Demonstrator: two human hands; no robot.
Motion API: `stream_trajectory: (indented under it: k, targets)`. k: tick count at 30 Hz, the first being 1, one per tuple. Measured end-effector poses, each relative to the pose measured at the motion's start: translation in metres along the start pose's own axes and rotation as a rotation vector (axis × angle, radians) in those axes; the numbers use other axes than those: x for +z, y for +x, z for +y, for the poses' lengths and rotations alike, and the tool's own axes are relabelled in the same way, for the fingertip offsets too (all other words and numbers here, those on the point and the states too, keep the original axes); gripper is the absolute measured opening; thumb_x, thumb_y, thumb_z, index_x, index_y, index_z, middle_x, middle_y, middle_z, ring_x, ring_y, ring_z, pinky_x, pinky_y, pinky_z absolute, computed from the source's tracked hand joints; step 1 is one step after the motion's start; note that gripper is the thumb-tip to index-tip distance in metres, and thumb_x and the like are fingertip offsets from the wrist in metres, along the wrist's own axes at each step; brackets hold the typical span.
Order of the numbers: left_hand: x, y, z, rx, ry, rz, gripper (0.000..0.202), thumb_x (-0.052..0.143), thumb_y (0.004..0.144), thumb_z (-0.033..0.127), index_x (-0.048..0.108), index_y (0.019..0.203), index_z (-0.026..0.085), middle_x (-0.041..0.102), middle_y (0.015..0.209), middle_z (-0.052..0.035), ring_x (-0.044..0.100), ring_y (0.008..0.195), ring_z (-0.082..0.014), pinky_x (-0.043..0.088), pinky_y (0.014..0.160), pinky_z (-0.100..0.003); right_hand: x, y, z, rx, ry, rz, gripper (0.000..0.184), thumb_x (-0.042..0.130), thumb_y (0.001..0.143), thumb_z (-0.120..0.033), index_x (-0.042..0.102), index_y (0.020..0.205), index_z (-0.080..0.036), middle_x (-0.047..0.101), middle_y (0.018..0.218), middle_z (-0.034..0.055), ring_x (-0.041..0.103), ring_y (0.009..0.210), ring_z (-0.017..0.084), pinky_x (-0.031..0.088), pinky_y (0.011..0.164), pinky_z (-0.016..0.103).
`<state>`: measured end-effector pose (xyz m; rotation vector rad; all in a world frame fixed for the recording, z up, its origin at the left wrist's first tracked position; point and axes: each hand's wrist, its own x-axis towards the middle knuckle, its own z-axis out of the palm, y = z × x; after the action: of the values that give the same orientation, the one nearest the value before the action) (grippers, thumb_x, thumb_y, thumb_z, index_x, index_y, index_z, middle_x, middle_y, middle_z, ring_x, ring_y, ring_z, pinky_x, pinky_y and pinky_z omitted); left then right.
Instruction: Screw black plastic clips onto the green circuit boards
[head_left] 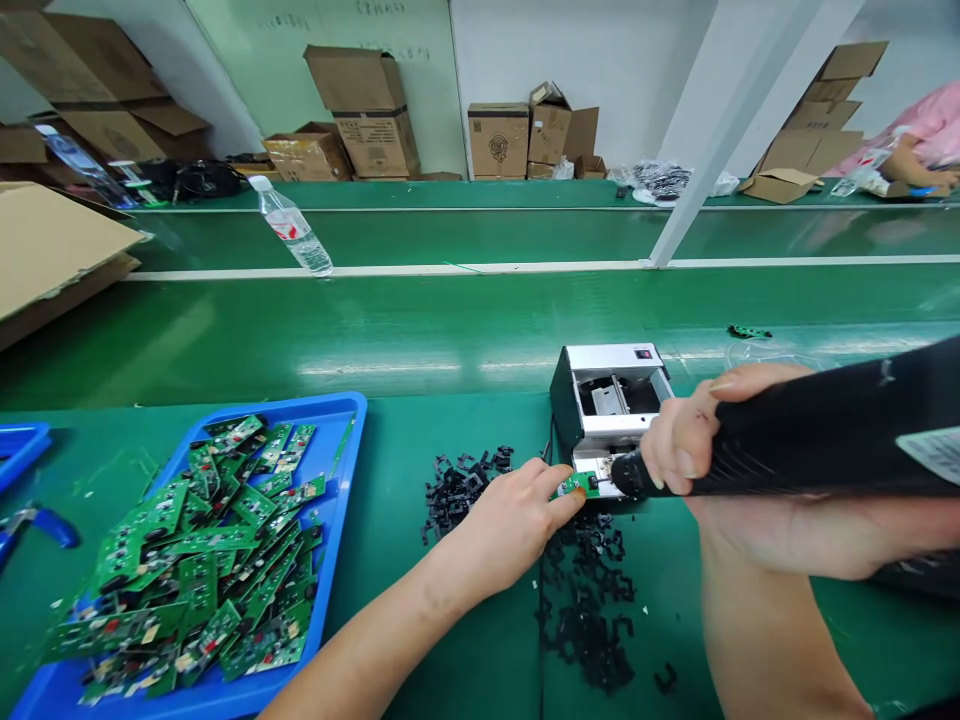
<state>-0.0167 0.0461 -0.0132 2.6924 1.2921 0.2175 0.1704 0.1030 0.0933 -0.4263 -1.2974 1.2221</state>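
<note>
The work in hand sits at the front of a small metal machine (609, 392) on the green table (390, 500). The left hand (510, 528) has its fingers (551, 485) closed on the end of a small green circuit board (577, 486), pinching it against the machine's low front ledge. That is where the board now lies, its far end hidden in part by the tool. The right hand (679, 445) is clenched around the thick handle of a black tool (825, 440), whose rounded tip touches or nearly touches the board; the exact contact is hard to tell. A loose heap of black plastic clips (585, 610) lies on the table just below the hands. To the left, a blue tray (349, 415) is piled with green circuit boards (195, 560), and blue-handled pliers (34, 527) lie beyond it. Across the green conveyor belt (375, 335) stand a water bottle (292, 225) and cardboard boxes (367, 110), while a co-worker's hand (919, 168) works at the far right.
</note>
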Motion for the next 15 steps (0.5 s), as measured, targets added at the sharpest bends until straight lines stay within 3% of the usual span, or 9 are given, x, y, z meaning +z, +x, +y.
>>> stream_trajectory:
  k: [6,15]
  targets:
    - [0.001,0.002,-0.001,0.007,0.017,0.015,0.026,0.045,0.103,0.014,0.058,0.125,0.021,0.059,0.13,-0.0076,0.055,0.099,-0.0234,0.056,0.079,-0.036,0.008,0.005,0.022,0.015,0.068,-0.01,0.066,0.066,0.07,-0.083,0.078,0.092,-0.022,0.065,0.054,0.0013,0.052,0.037,0.018,0.038,0.033,0.03]
    - [0.003,0.002,-0.001,0.008,0.026,0.047,0.026,0.048,0.102,0.015,0.058,0.126,0.021,0.06,0.126,-0.0068,0.055,0.095,-0.023,0.055,0.075,-0.036,0.007,0.004,0.028,0.04,0.087,-0.044,0.068,0.065,0.071,-0.084,0.078,0.094,-0.021,0.064,0.055,0.0017,0.051,0.036,0.017,0.037,0.033,0.029]
